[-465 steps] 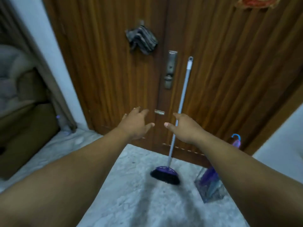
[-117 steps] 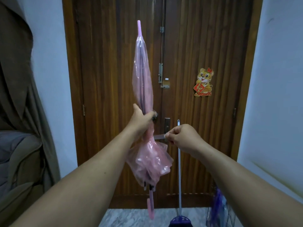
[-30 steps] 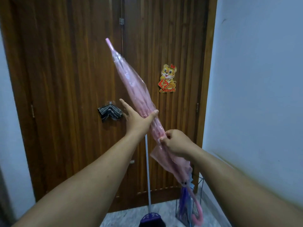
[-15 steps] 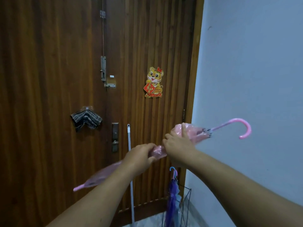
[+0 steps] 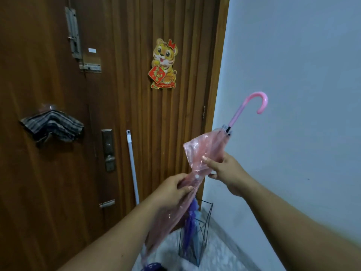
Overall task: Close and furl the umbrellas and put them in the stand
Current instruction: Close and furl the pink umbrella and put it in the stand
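A closed, translucent pink umbrella [image 5: 205,151] slants across the view, its hooked pink handle up at the right and its tip down at the lower left behind my forearm. My left hand [image 5: 173,190] grips the furled canopy at mid-length, near a white snap button. My right hand [image 5: 224,171] pinches the looser canopy folds higher up. Below them a black wire umbrella stand [image 5: 205,231] sits on the floor in the corner, and a purple umbrella [image 5: 190,227] is inside it.
A dark wooden door [image 5: 127,114] fills the left, with a tiger sticker [image 5: 163,64], a lock plate [image 5: 108,149] and a striped cloth [image 5: 51,127] on a hook. A broom handle [image 5: 132,167] leans on the door. A pale wall [image 5: 293,75] is on the right.
The umbrella has swung from near level to steeply slanted, handle up and tip down toward the floor by the stand. Both hands shifted lower along the canopy.
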